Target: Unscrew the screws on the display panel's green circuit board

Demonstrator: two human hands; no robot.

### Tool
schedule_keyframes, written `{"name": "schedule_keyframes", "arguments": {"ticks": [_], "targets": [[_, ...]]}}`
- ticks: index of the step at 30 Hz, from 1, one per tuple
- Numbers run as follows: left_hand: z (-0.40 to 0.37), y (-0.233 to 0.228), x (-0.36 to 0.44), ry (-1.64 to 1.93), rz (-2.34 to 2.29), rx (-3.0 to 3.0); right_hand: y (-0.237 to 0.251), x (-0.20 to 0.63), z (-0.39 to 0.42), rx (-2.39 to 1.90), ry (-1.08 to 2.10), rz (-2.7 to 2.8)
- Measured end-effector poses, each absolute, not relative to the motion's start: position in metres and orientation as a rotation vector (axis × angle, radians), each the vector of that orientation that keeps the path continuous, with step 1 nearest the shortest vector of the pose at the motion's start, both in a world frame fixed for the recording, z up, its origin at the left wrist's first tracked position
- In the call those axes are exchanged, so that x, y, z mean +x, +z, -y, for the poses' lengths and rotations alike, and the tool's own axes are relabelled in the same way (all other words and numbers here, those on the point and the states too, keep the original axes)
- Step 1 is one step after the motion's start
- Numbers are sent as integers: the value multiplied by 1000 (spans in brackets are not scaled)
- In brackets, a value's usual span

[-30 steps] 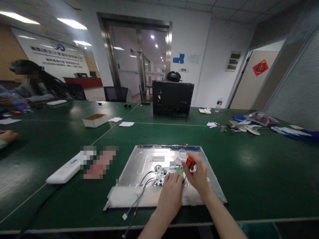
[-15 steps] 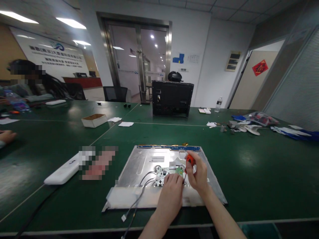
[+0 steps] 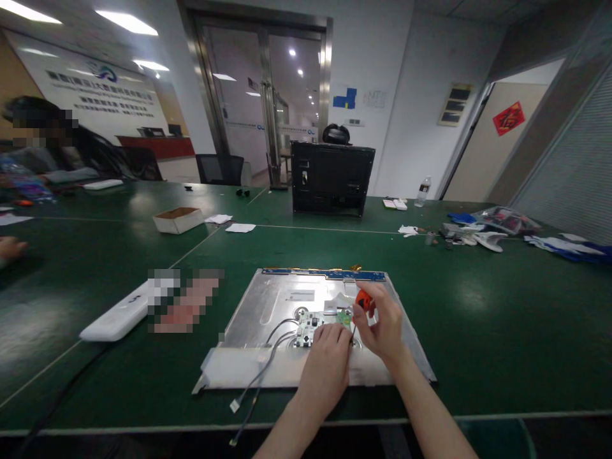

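My right hand (image 3: 386, 324) is closed on a screwdriver (image 3: 363, 299) with an orange and black handle, held upright. Its thin shaft points down at a green circuit board (image 3: 313, 320), and its tip is hidden. Bent over the board's lower right part is my left hand (image 3: 327, 357), fingers pressed together beside the shaft; whatever its fingertips grip is hidden. The board is on the bare metal back of a flat display panel (image 3: 248, 319), which lies on the table. Grey cables (image 3: 275, 357) with small plugs run from the board over the panel's near edge.
A white power strip (image 3: 115, 319) and a blurred-out reddish item (image 3: 189, 306) lie left of the panel. Farther back are an open box (image 3: 178, 222), a black monitor housing (image 3: 332, 182) and a bottle (image 3: 423, 192). Another person's hand (image 3: 12, 248) rests at the left.
The whole view has shifted slightly, so the table and panel appear a little higher. The screwdriver handle looks slightly turned, and my right fingers are a little more spread around it.
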State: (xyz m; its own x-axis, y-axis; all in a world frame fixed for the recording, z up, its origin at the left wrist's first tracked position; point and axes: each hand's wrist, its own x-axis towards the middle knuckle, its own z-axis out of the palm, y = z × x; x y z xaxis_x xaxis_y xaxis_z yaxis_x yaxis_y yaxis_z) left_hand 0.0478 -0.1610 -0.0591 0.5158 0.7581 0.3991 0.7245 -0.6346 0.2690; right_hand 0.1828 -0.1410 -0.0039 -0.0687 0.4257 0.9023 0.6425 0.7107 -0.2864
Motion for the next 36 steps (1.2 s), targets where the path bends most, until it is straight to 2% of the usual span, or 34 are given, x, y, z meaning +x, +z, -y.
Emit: {"name": "schedule_keyframes", "arguments": {"ticks": [6, 16, 25, 36], "targets": [[161, -59, 48, 724, -1304, 2667, 2, 187, 149, -936, -189, 1743], [161, -59, 47, 723, -1293, 2666, 1, 193, 148, -979, -350, 1787], [161, -58, 47, 746, -1274, 2648, 6, 194, 152, -1001, -184, 1826], [160, -61, 46, 737, -1281, 2658, 5, 193, 148, -1027, -297, 1762]]}}
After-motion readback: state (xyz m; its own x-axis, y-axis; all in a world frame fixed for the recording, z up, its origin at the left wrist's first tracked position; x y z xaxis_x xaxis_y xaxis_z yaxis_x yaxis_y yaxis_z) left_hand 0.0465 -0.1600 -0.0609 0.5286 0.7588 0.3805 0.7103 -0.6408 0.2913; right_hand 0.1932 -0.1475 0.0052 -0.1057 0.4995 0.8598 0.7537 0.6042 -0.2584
